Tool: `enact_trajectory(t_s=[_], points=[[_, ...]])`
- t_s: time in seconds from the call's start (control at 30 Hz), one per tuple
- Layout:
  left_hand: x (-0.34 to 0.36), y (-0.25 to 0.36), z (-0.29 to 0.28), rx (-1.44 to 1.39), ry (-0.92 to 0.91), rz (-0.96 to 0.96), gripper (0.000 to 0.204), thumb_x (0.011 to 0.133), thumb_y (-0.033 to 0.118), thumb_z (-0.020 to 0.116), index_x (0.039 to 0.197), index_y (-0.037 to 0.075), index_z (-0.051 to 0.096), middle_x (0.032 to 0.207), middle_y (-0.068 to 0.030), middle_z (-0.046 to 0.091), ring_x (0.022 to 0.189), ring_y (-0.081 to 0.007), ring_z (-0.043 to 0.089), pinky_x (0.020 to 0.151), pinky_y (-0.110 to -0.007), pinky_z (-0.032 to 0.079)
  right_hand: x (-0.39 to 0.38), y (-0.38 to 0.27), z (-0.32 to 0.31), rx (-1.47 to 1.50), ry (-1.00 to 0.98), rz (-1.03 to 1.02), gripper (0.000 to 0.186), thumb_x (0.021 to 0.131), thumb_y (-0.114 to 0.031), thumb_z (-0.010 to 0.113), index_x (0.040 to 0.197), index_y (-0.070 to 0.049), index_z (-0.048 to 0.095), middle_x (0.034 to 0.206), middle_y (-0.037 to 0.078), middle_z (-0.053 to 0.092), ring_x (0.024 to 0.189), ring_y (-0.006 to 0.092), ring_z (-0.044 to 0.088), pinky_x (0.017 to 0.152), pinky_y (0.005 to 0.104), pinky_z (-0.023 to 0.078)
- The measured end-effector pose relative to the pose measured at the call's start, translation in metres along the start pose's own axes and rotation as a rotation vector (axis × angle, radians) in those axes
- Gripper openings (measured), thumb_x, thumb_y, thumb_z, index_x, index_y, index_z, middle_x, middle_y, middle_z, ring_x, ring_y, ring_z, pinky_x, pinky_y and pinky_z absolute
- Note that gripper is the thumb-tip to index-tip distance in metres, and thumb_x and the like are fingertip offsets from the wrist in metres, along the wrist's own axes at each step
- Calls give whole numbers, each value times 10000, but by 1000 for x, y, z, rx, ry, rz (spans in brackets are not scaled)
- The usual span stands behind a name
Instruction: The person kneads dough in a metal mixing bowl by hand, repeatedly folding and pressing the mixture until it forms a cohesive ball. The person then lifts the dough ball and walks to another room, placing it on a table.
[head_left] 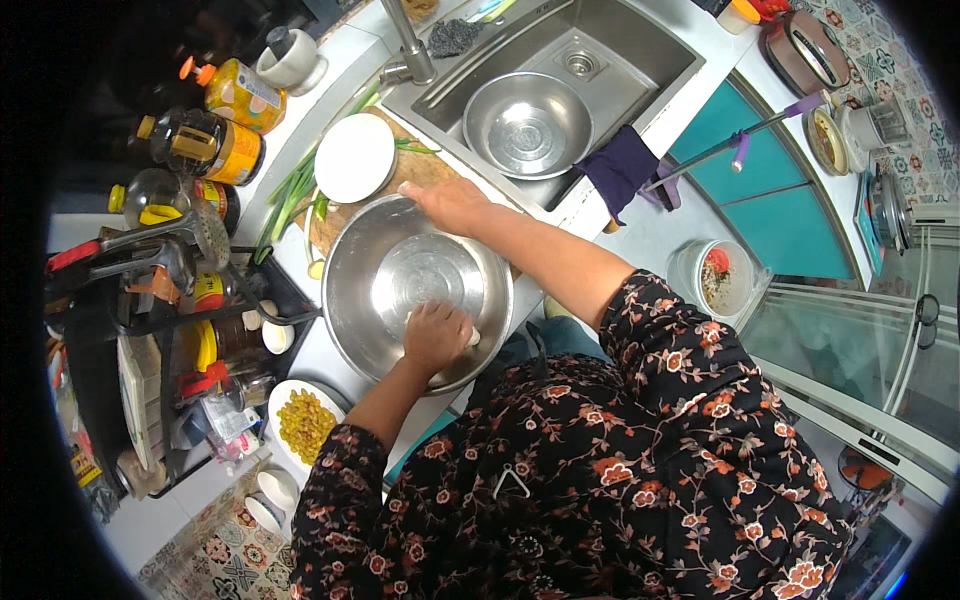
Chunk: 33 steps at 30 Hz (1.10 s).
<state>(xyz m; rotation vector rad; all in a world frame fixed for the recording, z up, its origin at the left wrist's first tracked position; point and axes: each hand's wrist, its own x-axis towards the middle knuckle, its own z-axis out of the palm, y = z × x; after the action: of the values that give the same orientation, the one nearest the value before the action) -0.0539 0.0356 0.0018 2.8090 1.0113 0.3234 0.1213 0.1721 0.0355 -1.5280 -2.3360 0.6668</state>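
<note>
A large steel mixing bowl [355, 290] stands on the counter, over part of a wooden board [325, 225]. My right hand [445, 205] grips the bowl's upper rim with its fingers bent. Down inside the bowl, my left hand [438, 335] is closed over a pale lump [470, 338], possibly dough; most of the lump is hidden beneath the fingers. A white plate [354, 155] and green onions [292, 200] lie on the board just beyond the bowl. A white dish of yellow pieces [306, 425] sits to the lower left.
A steel sink [630, 70] at the back holds another steel bowl [528, 125]. Bottles [205, 145], a mortar [290, 70] and a utensil rack [140, 310] crowd the left. At right are a dark purple cloth [610, 165], a mop pole [720, 140] and a waste bucket [690, 285].
</note>
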Motion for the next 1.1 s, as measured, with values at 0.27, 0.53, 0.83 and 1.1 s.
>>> enact_trajectory(t_s=[0.27, 0.53, 0.83, 1.1], points=[[38, -9, 25, -5, 203, -60, 126, 665, 172, 621, 623, 125, 512, 665, -18, 498, 670, -203, 512, 586, -351, 407, -3, 2, 7, 2, 117, -44, 317, 930, -156, 336, 1219, -124, 463, 864, 162, 625, 811, 324, 618, 673, 435, 476], [53, -20, 34, -149, 154, -40, 166, 685, 188, 616, 552, 112, 550, 606, -30, 512, 616, -223, 515, 555, -371, 415, -2, -16, -18, 167, -140, 154, 309, 922, -236, 363, 1187, -123, 476, 921, 161, 615, 808, 360, 591, 688, 436, 457], [40, -31, 33, -78, 92, -44, 220, 784, 242, 594, 617, 99, 599, 627, -53, 549, 656, -256, 545, 612, -373, 446, 12, 19, 39, -8, 163, -60, 438, 814, -134, 513, 1245, -185, 449, 862, 154, 633, 761, 357, 609, 628, 445, 483], [-18, -17, -28, -156, -137, -97, 195, 797, 245, 582, 702, 80, 541, 716, -91, 529, 717, -285, 534, 647, -410, 424, 11, 9, 28, -99, 129, -70, 369, 870, -191, 466, 1238, -192, 445, 864, 156, 635, 795, 345, 611, 694, 460, 477]])
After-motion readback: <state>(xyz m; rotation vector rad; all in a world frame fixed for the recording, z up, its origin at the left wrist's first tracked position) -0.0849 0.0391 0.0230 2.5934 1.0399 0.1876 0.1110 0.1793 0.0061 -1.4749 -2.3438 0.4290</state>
